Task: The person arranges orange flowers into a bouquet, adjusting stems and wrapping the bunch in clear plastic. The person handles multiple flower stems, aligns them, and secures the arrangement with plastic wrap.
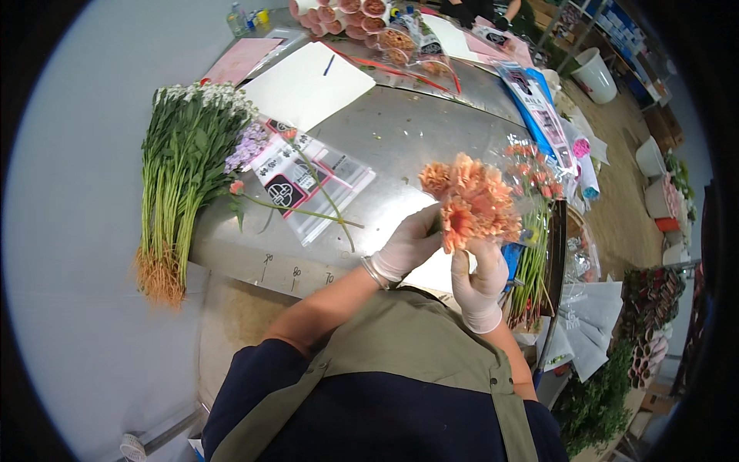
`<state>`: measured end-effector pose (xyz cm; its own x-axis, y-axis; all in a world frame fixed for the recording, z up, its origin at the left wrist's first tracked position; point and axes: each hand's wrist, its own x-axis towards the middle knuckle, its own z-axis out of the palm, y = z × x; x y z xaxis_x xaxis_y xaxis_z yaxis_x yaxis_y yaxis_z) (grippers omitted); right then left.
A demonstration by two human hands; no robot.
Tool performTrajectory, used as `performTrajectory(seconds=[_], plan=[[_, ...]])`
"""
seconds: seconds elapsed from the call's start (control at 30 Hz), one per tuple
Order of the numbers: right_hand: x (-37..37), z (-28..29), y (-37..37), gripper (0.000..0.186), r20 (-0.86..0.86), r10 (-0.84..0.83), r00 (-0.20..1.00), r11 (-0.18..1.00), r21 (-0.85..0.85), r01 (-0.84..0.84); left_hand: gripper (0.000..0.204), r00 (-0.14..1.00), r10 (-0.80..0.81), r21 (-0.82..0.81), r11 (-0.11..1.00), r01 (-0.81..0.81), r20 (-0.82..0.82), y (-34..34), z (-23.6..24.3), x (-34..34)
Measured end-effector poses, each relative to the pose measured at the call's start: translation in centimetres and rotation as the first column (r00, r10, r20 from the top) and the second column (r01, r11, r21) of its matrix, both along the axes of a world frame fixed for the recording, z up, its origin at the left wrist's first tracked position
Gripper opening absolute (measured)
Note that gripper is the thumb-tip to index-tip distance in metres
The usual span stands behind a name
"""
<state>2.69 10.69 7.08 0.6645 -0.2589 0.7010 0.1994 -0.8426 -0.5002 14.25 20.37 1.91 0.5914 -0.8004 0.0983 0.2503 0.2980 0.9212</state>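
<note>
Gloved in white at the left hand [409,248] and right hand [480,288]. Angled inward along the left forearm [327,309], with fingertips hidden. Raised close alongside at the right, with thumb [460,266] upright. Bare above both wrists.

Matt, ruffled flowers [486,202], glossy metal tabletop [400,127], shiny plastic sleeve [285,189], matt paper [304,88], matt cloth apron [416,339]

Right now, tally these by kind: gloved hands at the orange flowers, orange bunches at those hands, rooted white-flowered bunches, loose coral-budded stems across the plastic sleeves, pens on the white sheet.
Left hand and right hand, gloved: 2
Orange flower bunch: 1
Rooted bunch: 1
Loose stems: 2
Blue pen: 1
Total: 7
</note>
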Motion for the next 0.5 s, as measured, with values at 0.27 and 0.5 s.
performTrajectory(seconds=[0.27, 0.5], plan=[[0.0, -1.2, -0.3, 0.034, 0.043, -0.015, 0.999, 0.996, 0.083, 0.011, 0.016, 0.984, 0.094, -0.019, 0.996, -0.092, 0.153, -0.5, -0.5, -0.2], [-0.1, -0.8, 0.0, 0.035, 0.079, 0.029, 0.996, 1.0, -0.009, -0.028, 0.026, 0.988, 0.107, -0.095, 0.988, -0.118, -0.11, 0.0, 0.3, -0.8]])
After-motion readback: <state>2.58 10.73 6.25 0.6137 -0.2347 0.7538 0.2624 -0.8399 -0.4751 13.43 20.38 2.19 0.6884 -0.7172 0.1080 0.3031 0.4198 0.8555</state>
